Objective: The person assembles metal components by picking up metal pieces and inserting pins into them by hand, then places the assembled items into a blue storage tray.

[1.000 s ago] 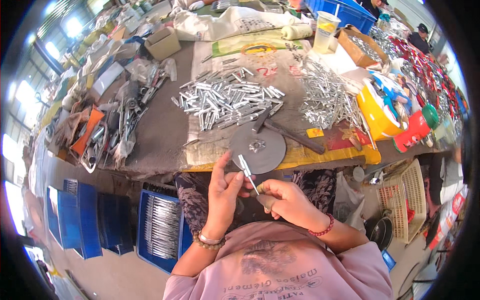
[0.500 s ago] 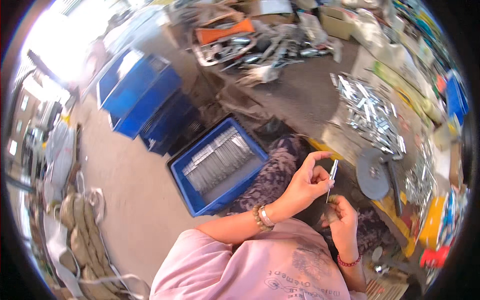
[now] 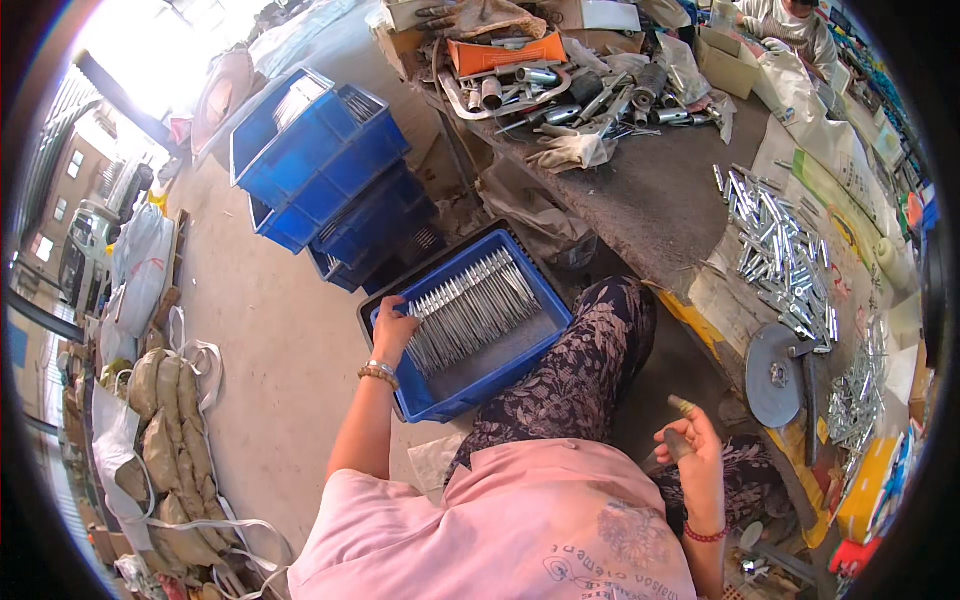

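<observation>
My left hand (image 3: 393,335) is at the left end of a blue plastic crate (image 3: 440,408), its fingers closed by the end of a packed row of slim metal rods with thicker sleeves (image 3: 475,310). Whatever it pinches is hidden by the fingers. Raised over my lap, my right hand (image 3: 695,445) has its fingers apart and holds nothing; dark coverings show on some fingertips. To its right, a round grey disc (image 3: 775,375) sits at the bench edge with a dark bar beside it. Loose shiny metal sleeves (image 3: 775,245) lie piled farther back.
Stacked blue crates (image 3: 325,165) stand on the floor at the back left. The workbench (image 3: 650,215) carries a heap of metal parts and tools (image 3: 590,95), an orange box (image 3: 507,53) and a cardboard box (image 3: 725,62). Tied sacks (image 3: 165,430) lie at the left. Another person (image 3: 790,35) sits far right.
My left hand has gone from in front of my chest, where it held a metal rod with a sleeve, leftward to the crate. My right hand has stayed over my lap, its fingers now apart.
</observation>
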The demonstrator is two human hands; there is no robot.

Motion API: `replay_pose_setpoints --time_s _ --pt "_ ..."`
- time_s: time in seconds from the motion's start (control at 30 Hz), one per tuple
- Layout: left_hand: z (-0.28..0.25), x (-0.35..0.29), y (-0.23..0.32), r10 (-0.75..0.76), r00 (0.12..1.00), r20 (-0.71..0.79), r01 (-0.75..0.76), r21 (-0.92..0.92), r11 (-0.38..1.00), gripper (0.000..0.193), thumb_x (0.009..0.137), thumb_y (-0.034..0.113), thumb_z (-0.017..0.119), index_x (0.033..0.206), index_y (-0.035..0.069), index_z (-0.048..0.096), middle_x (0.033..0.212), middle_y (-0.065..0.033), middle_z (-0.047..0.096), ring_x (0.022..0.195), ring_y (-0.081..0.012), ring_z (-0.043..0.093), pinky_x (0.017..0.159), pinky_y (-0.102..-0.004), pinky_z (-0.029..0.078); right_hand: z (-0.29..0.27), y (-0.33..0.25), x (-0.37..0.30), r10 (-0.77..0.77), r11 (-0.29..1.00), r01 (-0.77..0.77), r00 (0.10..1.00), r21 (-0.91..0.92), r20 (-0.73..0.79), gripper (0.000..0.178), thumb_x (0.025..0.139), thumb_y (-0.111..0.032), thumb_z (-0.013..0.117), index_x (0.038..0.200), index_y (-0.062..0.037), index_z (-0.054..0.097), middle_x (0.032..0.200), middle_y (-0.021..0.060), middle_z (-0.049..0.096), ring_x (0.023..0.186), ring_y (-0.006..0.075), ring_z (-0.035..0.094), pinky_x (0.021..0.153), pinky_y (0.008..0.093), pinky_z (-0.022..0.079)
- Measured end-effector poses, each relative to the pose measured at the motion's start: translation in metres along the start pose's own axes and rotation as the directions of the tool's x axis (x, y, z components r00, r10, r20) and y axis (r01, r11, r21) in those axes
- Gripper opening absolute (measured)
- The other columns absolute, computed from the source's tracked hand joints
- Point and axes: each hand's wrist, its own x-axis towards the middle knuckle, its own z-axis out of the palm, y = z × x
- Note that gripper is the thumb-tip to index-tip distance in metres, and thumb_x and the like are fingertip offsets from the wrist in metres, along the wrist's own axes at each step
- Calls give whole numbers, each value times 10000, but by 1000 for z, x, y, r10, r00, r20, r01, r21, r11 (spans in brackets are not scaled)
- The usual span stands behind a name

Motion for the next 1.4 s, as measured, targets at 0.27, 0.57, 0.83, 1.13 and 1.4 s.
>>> replay_pose_setpoints --time_s 0.27,0.57,0.83,1.13,1.4 --pt "17 34 -32 -89 995 37 81 175 981 573 843 114 846 1367 25 630 993 -183 793 839 -266 786 758 -406 620 -3 1 -1 63 997 -64 998 -34 -24 437 1119 -77 646 1547 -38 564 1028 59 718 828 103 674 745 252 573" --pt "12 -28 7 208 966 -151 -124 436 891 567 906 271 898 1364 61 639 1082 -234 816 1073 -464 776 987 -535 578 -2 12 1 88 996 -89 995 -18 -43 341 1091 -5 615 1430 26 640 982 87 742 781 123 695 708 263 586" --pt "59 -55 186 605 787 -122 -608 11 794 199 1024 215 800 1138 62 746 849 -116 758 762 -265 736 701 -396 553 -8 4 -3 46 998 -47 998 40 31 346 1104 10 589 1433 -44 681 1055 80 766 883 103 699 806 276 601" --pt "160 -156 389 905 264 334 -874 -313 371 245 960 82 825 1186 16 757 916 -38 709 841 -134 655 791 -308 546 -17 2 -18 -145 977 146 989 -154 18 366 1067 -118 727 1423 -45 685 980 71 762 836 118 662 776 328 559" --pt "252 -186 431 826 318 465 -914 -81 397 496 910 236 846 1334 57 661 882 -123 755 810 -302 735 778 -435 576 -40 -20 -54 -181 960 148 976 -239 -122 345 1077 -57 670 1421 -51 696 1041 99 792 906 127 722 848 322 587"
